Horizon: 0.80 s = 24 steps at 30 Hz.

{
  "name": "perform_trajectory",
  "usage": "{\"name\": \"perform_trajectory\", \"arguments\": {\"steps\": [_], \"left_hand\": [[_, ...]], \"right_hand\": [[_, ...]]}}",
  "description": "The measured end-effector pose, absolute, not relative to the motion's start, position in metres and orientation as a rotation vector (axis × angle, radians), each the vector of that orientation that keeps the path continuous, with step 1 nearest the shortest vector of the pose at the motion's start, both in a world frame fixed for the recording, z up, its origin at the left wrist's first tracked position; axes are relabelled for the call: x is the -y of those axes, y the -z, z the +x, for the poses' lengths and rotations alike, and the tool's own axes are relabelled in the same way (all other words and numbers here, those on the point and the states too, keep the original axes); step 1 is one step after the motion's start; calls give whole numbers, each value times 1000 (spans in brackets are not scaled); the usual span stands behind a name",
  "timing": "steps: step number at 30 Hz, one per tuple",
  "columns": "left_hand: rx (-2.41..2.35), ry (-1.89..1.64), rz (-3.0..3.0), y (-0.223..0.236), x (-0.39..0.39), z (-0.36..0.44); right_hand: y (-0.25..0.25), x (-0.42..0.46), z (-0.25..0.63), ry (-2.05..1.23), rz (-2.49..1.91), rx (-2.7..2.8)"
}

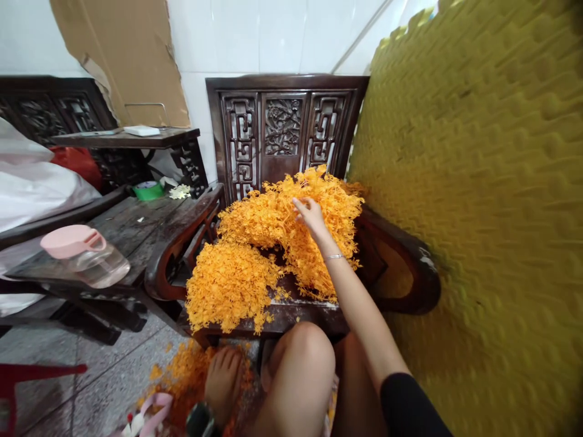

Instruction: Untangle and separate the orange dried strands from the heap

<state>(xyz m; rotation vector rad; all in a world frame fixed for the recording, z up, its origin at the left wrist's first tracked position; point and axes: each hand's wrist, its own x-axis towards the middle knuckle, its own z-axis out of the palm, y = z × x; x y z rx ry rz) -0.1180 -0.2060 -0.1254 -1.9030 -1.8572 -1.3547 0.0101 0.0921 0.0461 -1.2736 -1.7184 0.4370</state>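
Closest, loose orange scraps [182, 376] lie on the floor around a bare foot [223, 382]. The right hand [312, 220] rests on a heap of orange sprigs [268, 233] piled on a carved dark wooden chair [282, 124], its fingers [300, 206] loosely open, apparently gripping nothing. At the upper left of the frame, a pink-lidded jug [82, 255] and green tape roll [148, 190] sit on a worn wooden bench [141, 224]. A yellow foam mat [478, 182] fills the right.

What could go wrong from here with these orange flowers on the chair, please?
The orange flowers pile up to the front edge of the chair seat, so the right hand could perhaps push more onto the floor, where some lie. The yellow foam mat stands beside the chair and might tip onto the pile.
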Motion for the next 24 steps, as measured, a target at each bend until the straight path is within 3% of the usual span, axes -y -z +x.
{"name": "perform_trajectory", "arguments": {"steps": [4, 10, 13, 18, 24], "left_hand": [[1748, 1428, -1828, 108, 147, -97], [1853, 1449, -1704, 5, 32, -31], [2022, 1464, -1838, -25, -10, -5], [2037, 1547, -1913, -22, -43, 22], [1582, 1779, -2088, -3, -43, 19]], "right_hand": [[-35, -99, 1, -583, -1287, 1668], [-53, -67, 34, -618, -1155, 1531], [-68, -46, 59, -647, -1088, 1457], [-91, -15, 93, -642, -1039, 1389], [-118, 16, 117, -515, -938, 1237]]}}
